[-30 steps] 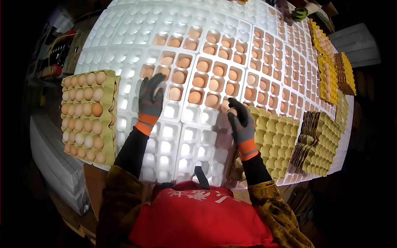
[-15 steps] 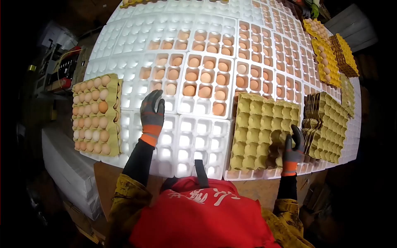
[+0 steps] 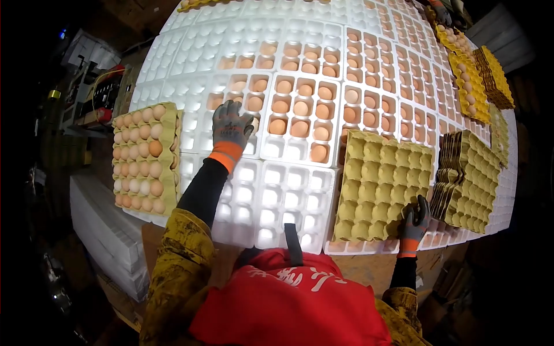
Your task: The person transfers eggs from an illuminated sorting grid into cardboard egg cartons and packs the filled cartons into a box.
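Observation:
My left hand (image 3: 232,130), in a grey glove with an orange cuff, lies over filled cells of a white foam egg tray (image 3: 245,193). Its fingers bend down and the thumb stands apart, close to a brown egg (image 3: 255,123); what lies under the palm is hidden. At the lower right corner of an egg-free yellowish pulp egg tray (image 3: 381,184) is my right hand (image 3: 415,222), also gloved. Its thumb and fingers are apart, and the thumb is at the tray's edge; I cannot tell whether it touches.
A pulp tray full of eggs (image 3: 138,158) sits at the left. Right of my right hand stands a stack of pulp trays (image 3: 470,181). Yellow trays (image 3: 468,86) line the far right side, where another person's gloved hand (image 3: 441,12) shows.
My left hand has reached farther forward over the eggs, its fingers now bent down. My right hand has moved down beside the pulp tray's corner. The whole view has shifted slightly.

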A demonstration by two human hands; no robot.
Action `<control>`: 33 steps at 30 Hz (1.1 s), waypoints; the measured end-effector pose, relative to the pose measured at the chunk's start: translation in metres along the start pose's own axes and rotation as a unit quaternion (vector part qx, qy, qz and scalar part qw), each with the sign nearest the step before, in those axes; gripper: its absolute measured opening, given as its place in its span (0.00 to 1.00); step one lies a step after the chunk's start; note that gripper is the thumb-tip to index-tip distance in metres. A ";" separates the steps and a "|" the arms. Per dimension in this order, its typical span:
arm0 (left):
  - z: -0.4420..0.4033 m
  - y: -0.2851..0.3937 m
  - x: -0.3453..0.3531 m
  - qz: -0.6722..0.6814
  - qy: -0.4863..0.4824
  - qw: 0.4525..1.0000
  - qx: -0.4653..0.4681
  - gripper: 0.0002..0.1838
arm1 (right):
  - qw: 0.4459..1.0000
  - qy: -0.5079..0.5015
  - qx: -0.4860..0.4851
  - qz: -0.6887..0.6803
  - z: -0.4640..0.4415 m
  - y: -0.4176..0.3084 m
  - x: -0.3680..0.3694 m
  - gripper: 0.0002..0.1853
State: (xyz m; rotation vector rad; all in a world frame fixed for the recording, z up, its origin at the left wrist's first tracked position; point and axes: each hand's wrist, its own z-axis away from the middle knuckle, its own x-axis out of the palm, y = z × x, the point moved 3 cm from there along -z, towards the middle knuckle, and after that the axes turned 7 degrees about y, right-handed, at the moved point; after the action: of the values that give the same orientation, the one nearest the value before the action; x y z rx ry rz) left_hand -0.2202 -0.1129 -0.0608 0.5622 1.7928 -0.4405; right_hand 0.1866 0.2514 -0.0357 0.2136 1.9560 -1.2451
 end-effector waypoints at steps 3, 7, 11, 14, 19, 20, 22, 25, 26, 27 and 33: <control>-0.002 -0.009 -0.001 0.043 -0.023 0.999 0.003 0.12 | 0.996 0.017 -0.051 0.071 0.006 0.002 0.008 0.22; -0.002 -0.017 0.004 0.054 -0.037 0.998 -0.007 0.12 | 0.992 0.021 -0.073 0.103 0.009 0.012 0.014 0.23; -0.002 -0.017 0.006 0.056 -0.031 0.998 -0.012 0.11 | 0.994 0.016 -0.058 0.090 0.009 0.017 0.015 0.24; 0.000 -0.017 0.006 0.068 -0.013 0.998 -0.003 0.11 | 0.993 0.007 -0.053 0.106 0.009 0.009 0.013 0.27; 0.019 0.016 -0.029 0.235 0.083 0.968 -0.039 0.12 | 0.982 0.096 -0.069 0.150 -0.013 0.008 -0.020 0.27; 0.028 0.033 -0.038 0.301 0.030 0.951 -0.064 0.13 | 0.993 0.077 -0.013 0.091 -0.015 0.023 -0.026 0.28; 0.059 0.083 -0.049 0.566 -0.185 0.773 -0.221 0.18 | 0.989 0.018 0.134 -0.053 -0.023 0.076 -0.023 0.29; 0.121 0.156 -0.033 0.722 -0.343 0.568 -0.194 0.25 | 0.985 -0.043 0.163 0.036 -0.030 0.067 -0.025 0.22; 0.135 0.180 -0.034 0.759 -0.364 0.500 -0.205 0.27 | 0.988 -0.038 0.144 -0.029 -0.037 0.047 -0.036 0.19; 0.135 0.188 -0.048 0.751 -0.318 0.563 -0.133 0.28 | 0.987 -0.004 0.126 -0.103 -0.040 0.039 -0.051 0.18; 0.051 0.203 -0.165 0.767 -0.104 0.633 -0.005 0.29 | 0.907 0.267 0.107 -0.307 -0.066 -0.011 -0.168 0.10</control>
State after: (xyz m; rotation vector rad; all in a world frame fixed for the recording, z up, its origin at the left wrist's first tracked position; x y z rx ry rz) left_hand -0.0237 -0.0016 0.0803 1.6673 0.5644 0.6927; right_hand 0.2589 0.3440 0.1018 0.0418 2.4576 -1.9802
